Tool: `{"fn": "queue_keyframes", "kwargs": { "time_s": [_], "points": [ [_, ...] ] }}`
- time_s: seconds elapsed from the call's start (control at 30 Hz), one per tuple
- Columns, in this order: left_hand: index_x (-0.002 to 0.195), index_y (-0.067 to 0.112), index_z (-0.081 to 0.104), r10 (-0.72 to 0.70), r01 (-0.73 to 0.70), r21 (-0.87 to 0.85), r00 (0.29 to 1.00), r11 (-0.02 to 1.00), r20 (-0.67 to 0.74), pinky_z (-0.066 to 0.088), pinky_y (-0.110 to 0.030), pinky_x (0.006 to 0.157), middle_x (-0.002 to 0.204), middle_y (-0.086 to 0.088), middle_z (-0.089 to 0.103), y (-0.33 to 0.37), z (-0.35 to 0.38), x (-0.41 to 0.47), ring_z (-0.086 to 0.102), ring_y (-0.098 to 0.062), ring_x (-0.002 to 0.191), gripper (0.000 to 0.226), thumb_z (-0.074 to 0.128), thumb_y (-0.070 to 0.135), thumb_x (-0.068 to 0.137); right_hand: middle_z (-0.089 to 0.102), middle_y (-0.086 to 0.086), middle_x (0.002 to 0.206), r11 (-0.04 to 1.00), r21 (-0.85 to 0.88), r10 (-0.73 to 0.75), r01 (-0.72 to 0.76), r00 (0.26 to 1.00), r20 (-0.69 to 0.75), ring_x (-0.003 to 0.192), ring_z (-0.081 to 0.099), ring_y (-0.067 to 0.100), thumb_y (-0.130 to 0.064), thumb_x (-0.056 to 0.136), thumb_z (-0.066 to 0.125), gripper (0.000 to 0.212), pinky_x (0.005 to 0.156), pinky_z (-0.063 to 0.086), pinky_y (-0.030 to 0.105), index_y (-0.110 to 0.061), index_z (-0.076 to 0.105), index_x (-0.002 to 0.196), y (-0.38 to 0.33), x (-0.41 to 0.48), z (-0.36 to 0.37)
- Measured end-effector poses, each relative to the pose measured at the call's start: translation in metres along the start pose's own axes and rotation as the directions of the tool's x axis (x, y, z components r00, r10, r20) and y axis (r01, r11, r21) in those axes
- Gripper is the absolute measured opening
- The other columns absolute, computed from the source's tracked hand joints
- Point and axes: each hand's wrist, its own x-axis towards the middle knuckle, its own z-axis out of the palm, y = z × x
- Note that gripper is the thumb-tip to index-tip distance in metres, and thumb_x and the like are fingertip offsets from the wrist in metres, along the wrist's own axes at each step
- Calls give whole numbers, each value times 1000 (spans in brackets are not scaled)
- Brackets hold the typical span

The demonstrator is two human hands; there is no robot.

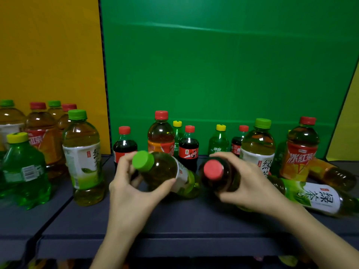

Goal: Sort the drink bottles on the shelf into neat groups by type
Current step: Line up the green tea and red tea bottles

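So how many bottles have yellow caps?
3. A big green bottle stands front left. Two small green bottles stand at the back, either side of a cola bottle. Another may hide behind the right tea bottle.

The back wall is a green panel (223,74), flanked by an orange-yellow panel (48,55) on the left and a paler yellow panel (347,133) on the right. The shelf top (174,216) is dark slate blue. Nearest me, a tilted clear plastic tea bottle (165,171) shows olive-gold liquid, a lime-green cap and a white label fading to green. Beside it, a tilted dark-brown bottle (221,181) has a coral-red cap. Behind stand small cola bottles (188,150), near-black with red caps and red labels, and green soda bottles (218,141) with yellow caps. An upright iced-tea bottle (300,152) wears an orange-red label with white characters. A lying tea bottle (318,197) has black characters on white, with green leaves.
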Motion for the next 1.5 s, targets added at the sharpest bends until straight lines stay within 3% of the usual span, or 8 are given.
{"fn": "queue_keyframes", "kwargs": {
  "time_s": [0.2,0.4,0.5,0.6,0.8,1.03,1.23,1.5],
  "points": [
    [110,24,55,77,-88,138,994,987,79,48,-11,83,101,21,62,15,18,31,59,8,96,68,85,41,52,59,-22,99,932,266,283,-248,954,-100,96,54,-9,-22,61,83,60,83,43,15,-40,46,105,-11,18,-7],
    [115,22,57,141,-170,285,983,943,121,50,-32,90,107,10,62,13,39,50,60,-10,100,67,74,51,56,62,-11,105,805,443,475,-394,876,-83,104,59,12,-28,66,79,76,97,46,43,-19,37,128,-11,29,6],
    [118,13,57,189,-221,341,974,914,125,42,-21,88,107,7,54,12,47,53,54,-11,102,66,78,41,63,59,-6,114,766,517,493,-382,865,-90,103,58,6,-24,72,75,70,92,49,32,-18,35,130,-12,27,12],
    [126,12,51,199,-239,399,970,885,141,44,-30,93,118,-1,57,9,51,50,53,-16,112,65,75,39,72,54,-17,115,750,568,470,-339,877,-97,100,54,-8,-30,73,71,70,82,50,16,-23,34,132,-17,19,17],
    [135,9,40,210,-248,505,969,827,132,37,-24,90,122,-8,54,5,57,41,47,-20,118,69,65,43,80,54,-14,127,797,512,444,-321,886,-135,118,52,4,-63,65,63,82,102,44,41,-33,33,135,-19,6,29],
    [139,5,37,223,-272,535,962,800,156,28,-18,87,125,-10,55,-3,60,44,42,-21,114,68,62,37,85,53,-9,128,818,451,475,-357,861,-180,115,52,5,-59,71,55,80,100,44,33,-26,29,138,-23,4,36],
    [137,4,40,241,-298,543,955,785,175,31,-21,93,130,-10,52,-8,59,42,43,-23,116,61,61,33,87,53,-13,125,843,408,452,-351,874,-181,115,52,2,-43,85,57,51,102,43,33,-36,33,129,-28,1,33],
    [85,10,61,482,-524,339,852,782,204,38,-18,69,81,0,59,9,59,-7,50,-10,79,14,54,22,86,58,-9,120,886,287,444,-365,845,-296,110,54,-2,-18,89,58,35,95,46,19,-20,52,124,-33,-54,27]
  ]
}}
